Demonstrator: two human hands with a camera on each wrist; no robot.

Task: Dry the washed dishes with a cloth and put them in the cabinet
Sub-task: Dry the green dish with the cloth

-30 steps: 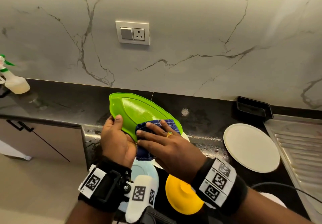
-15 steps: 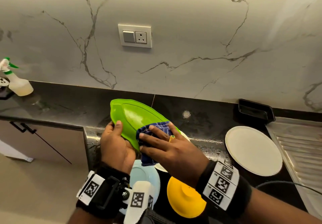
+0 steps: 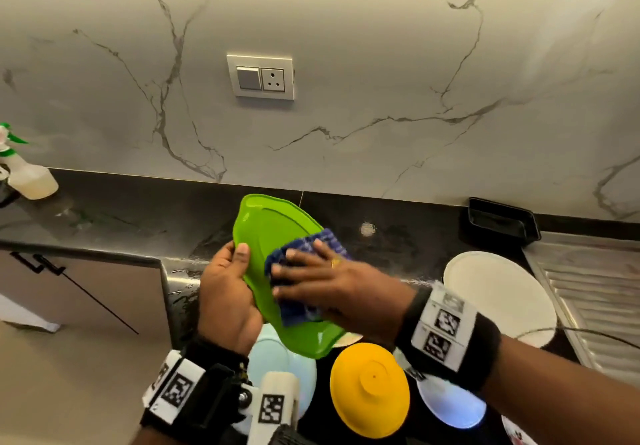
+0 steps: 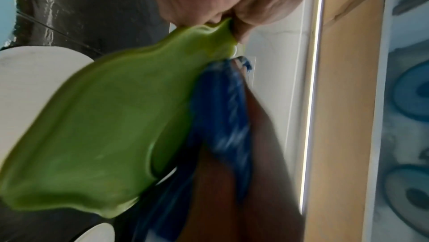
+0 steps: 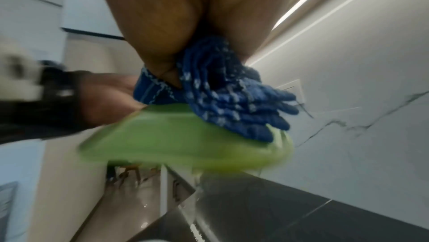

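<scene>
Drying a green leaf-shaped plastic plate (image 3: 277,236) above the black counter (image 3: 138,222).
Left hand (image 3: 227,302) gripping its rim; right hand (image 3: 332,285), fingers nearly straight, pressing a blue patterned cloth (image 3: 325,240) onto it.

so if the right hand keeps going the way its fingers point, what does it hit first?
The right hand presses the blue cloth on the green plate, fingers aimed left. Straight on, it likely meets the left hand's thumb on the plate's rim; depth is unclear.
</scene>
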